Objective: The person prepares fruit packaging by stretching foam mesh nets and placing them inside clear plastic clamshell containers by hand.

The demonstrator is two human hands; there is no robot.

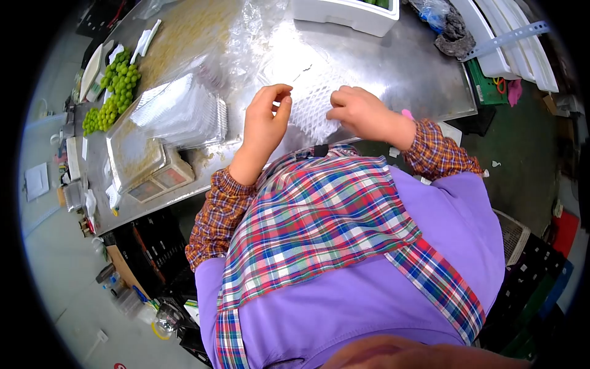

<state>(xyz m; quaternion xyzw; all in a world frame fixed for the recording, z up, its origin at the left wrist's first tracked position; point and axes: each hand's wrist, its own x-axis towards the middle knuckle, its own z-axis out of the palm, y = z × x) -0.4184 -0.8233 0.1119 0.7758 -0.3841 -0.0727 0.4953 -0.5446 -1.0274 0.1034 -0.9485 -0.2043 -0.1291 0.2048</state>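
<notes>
A white foam mesh net [314,106] lies spread on the metal table in front of me, between my two hands. At its right edge, my right hand [362,114] is closed, with thumb and fingertips pinched on the net. My left hand [268,117] hovers by the net's left edge, its fingers curved and a gap showing between thumb and forefinger. Nothing visible is held in the left hand. Left of it stands a stack of clear plastic trays [181,114].
Green grapes [120,86] lie at the far left of the metal table [424,80]. A white foam box [347,15] with green produce stands at the back. Clear plastic film [249,46] covers part of the surface. Below the plastic trays is a box [163,181].
</notes>
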